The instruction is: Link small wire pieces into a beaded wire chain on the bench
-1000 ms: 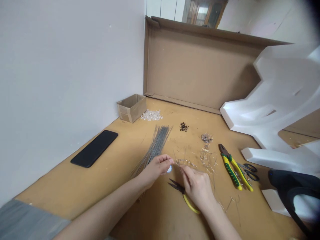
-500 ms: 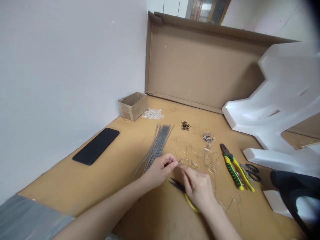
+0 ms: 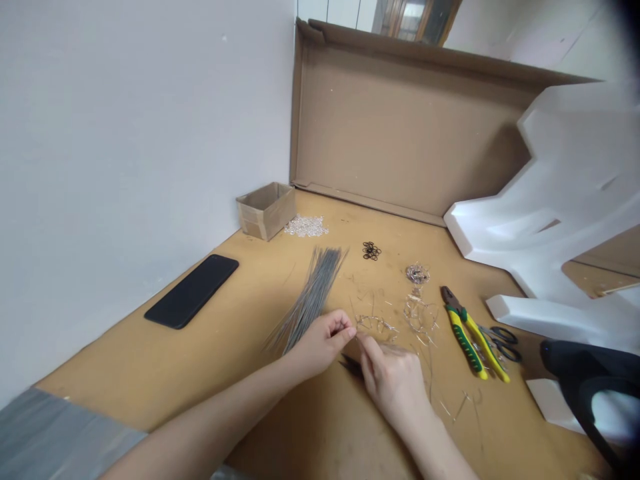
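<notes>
My left hand [image 3: 323,339] is closed in a pinch at the centre, and a thin wire [image 3: 352,311] rises from its fingertips. Close against it, my right hand [image 3: 395,380] pinches the same wire; its fingertips are partly hidden. Beneath the right hand lie dark pointed blades [image 3: 351,365] of a cutting tool, whose yellow handle is covered. A bundle of straight grey wires [image 3: 315,293] rests by my left hand. Just beyond my fingers sits a bent wire loop with small twisted ends [image 3: 377,325], and to its right a larger wire tangle [image 3: 419,317].
Yellow-green pliers [image 3: 465,333] and black-handled scissors [image 3: 504,337] lie right. Farther back are black rings [image 3: 371,251], a coiled wire piece [image 3: 417,273], clear small bits [image 3: 307,226] and a small carton [image 3: 267,212]. A phone [image 3: 193,291] lies left; white foam [image 3: 575,180] stands right.
My right hand has shifted slightly left and down, with its fingers turned, now covering the yellow handle. My left hand stays nearly in place, still pinching.
</notes>
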A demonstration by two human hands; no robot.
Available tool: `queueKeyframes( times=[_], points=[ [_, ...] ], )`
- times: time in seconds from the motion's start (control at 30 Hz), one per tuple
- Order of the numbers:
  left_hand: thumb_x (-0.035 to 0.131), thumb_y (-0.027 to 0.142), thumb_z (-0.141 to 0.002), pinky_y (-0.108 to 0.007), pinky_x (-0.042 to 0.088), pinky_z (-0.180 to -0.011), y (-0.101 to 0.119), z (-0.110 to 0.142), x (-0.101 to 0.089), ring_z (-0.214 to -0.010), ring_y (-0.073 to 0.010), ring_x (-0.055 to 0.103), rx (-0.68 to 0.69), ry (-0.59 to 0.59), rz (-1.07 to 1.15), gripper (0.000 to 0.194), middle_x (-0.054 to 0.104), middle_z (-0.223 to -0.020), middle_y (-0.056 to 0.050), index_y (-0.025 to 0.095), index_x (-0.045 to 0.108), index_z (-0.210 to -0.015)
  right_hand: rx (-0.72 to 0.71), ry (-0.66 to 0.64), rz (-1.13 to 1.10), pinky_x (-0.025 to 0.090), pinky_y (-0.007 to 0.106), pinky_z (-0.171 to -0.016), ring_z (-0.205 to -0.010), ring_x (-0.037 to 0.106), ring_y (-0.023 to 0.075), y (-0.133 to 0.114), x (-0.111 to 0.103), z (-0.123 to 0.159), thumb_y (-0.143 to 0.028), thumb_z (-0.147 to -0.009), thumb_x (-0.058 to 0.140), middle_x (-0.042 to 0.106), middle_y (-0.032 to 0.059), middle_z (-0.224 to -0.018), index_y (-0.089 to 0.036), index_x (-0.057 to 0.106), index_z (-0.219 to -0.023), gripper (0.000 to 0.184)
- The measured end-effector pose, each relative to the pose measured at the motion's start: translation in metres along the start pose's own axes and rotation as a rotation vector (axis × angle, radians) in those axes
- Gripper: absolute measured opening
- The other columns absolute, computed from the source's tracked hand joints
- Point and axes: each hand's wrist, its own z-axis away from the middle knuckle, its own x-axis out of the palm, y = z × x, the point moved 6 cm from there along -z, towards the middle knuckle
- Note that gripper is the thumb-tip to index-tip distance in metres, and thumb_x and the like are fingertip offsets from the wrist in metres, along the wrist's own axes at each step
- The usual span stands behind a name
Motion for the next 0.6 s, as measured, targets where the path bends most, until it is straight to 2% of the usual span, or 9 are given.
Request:
queueKeyframes(
  times=[0.27, 0.47, 0.6],
  points=[
    [0.050, 0.031, -0.078, -0.020, 0.031, -0.052, 0.008, 0.006, -0.004, -0.055, -0.0077, 0.037, 0.009, 0.097, -0.070, 0.019, 0.041, -0.057, 0.006, 0.016, 0.048, -0.067, 0.050, 0.008, -0.060, 0.027, 0.022, -0.046, -0.039, 0.050, 0.0109, 0.005, 0.000, 0.000, -0.015, -0.087, 0.036, 0.057, -0.0008, -0.048, -0.016, 0.060, -0.083, 0.025],
    [0.056, 0.027, -0.073, -0.019, 0.029, -0.050, 0.013, 0.007, -0.005, -0.050, -0.0066, 0.032, 0.031, 0.095, -0.106, 0.016, 0.034, -0.052, 0.009, 0.017, 0.056, -0.085, 0.135, 0.068, -0.229, 0.033, 0.020, -0.048, -0.045, 0.056, 0.0119, 0.013, -0.002, 0.002, -0.020, -0.088, 0.038, 0.062, -0.0002, -0.054, -0.017, 0.059, -0.092, 0.021],
    [0.052, 0.030, -0.077, -0.019, 0.028, -0.049, 0.018, 0.008, -0.005, -0.050, -0.0066, 0.033, 0.084, 0.083, -0.103, 0.015, 0.035, -0.053, 0.008, 0.016, 0.057, -0.081, 0.141, 0.078, -0.248, 0.034, 0.020, -0.049, -0.044, 0.057, 0.0118, 0.013, -0.004, 0.003, -0.020, -0.088, 0.039, 0.062, 0.0000, -0.055, -0.017, 0.060, -0.092, 0.021]
  ],
)
